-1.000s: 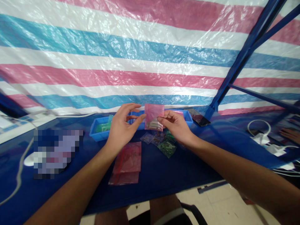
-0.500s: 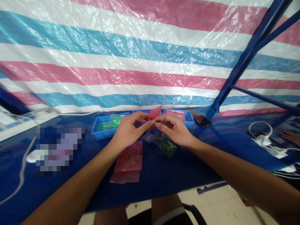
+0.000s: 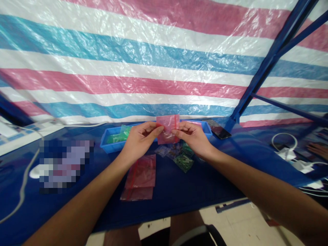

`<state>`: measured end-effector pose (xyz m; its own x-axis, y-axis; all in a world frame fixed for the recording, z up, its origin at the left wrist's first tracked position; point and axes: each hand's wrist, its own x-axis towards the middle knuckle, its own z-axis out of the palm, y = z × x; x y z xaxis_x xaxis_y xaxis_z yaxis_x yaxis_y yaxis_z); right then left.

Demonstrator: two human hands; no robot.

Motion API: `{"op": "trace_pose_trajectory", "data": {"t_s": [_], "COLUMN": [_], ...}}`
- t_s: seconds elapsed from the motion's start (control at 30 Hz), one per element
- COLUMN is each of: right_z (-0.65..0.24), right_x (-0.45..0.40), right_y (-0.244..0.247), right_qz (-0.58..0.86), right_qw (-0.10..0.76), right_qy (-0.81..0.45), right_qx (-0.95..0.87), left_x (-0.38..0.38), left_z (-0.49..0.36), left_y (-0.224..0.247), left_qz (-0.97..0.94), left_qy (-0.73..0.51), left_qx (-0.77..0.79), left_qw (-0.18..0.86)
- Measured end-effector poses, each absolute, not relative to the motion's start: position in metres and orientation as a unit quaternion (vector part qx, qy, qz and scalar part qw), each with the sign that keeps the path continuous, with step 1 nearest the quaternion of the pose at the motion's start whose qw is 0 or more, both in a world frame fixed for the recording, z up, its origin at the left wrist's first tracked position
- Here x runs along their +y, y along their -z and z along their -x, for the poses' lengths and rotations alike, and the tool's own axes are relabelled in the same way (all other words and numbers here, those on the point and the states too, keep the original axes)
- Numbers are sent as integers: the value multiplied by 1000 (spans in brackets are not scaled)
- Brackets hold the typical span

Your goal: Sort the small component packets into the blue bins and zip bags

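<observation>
Between my two hands a small pink zip bag [image 3: 167,123] is held up, its flat side facing me and its red zip strip running down the right side. My left hand [image 3: 143,136] pinches the left edge with thumb and fingers. On the right edge, by the zip strip, my right hand [image 3: 193,136] does the same. Below on the table lie larger pink zip bags [image 3: 141,176], partly overlapping. Just under the held bag are a green bag with small parts [image 3: 183,162] and clear bags of small pieces [image 3: 164,150].
Blue trays stand along the back; the left tray [image 3: 112,147] holds green bags [image 3: 116,137]. A phone [image 3: 219,129] lies at the back right. White cables and plugs [image 3: 288,152] are at far right, near another person's hand [image 3: 317,149]. A white cable [image 3: 24,184] crosses the left.
The pink zip bag has turned from nearly edge-on to flat toward me. My hands have moved slightly apart, from touching at its middle to holding opposite edges.
</observation>
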<state>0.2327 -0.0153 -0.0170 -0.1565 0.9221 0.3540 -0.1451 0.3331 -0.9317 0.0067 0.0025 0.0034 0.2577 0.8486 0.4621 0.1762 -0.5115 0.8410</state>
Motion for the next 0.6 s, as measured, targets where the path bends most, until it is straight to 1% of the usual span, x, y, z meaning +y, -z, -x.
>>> {"op": "trace_pose_trajectory", "data": {"t_s": [0.1, 0.2, 0.3, 0.4, 0.47, 0.53, 0.6], "right_z": [-236, -238, -238, -235, -232, -231, -231], "right_x": [-13, -9, -9, -14, -18, -20, -21], "right_y": [19, 20, 19, 17, 15, 14, 13], "right_qz": [341, 355, 358, 342, 335, 329, 321], "right_qw": [567, 597, 620, 581, 547, 534, 539], "right_qy": [-475, -450, -424, -442, -463, -481, -489], "right_qx": [-580, -561, -555, -592, -612, -612, -606], "left_x": [6, 6, 1, -4, -4, -1, 3], "left_z": [-6, -4, -6, -10, -11, -11, -9], "left_y": [0, -1, -3, -2, 2, 5, 7], "left_qz": [-703, -691, -713, -757, -777, -778, -756], "left_qy": [-527, -553, -526, -462, -429, -421, -442], "left_qx": [363, 372, 366, 329, 319, 329, 344], "left_qw": [312, 280, 284, 326, 332, 330, 339]}}
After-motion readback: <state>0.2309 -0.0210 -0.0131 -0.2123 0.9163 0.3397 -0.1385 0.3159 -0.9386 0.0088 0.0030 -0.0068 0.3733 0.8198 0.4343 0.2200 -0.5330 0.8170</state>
